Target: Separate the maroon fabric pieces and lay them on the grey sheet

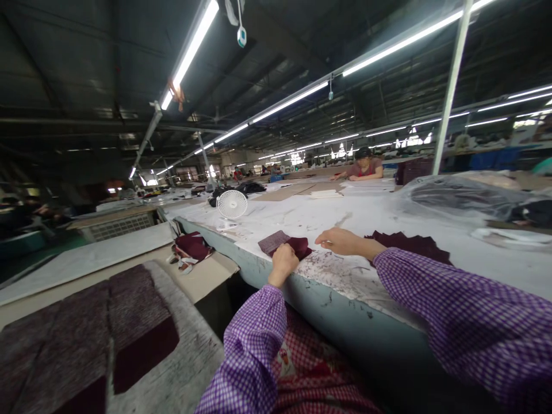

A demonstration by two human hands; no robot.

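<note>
Near the edge of the white-covered table [366,215], my left hand [284,262] has its fingers closed on a small maroon fabric piece [302,246]. A greyish, speckled fabric piece [273,241] lies beside and partly under it. My right hand [338,241] is raised a little to the right, apart from the fabric, with thumb and fingertips pressed together; whether something tiny is between them I cannot make out. Behind my right wrist, a row of overlapping maroon pieces [409,246] with zigzag edges lies on the table.
A white fan [232,204] stands on the table, dark cloth behind it. At left are a maroon bundle [192,246] on cardboard and stacked speckled maroon panels [138,299]. Clear plastic [461,195] lies at right. A person [365,167] leans over the table's far side.
</note>
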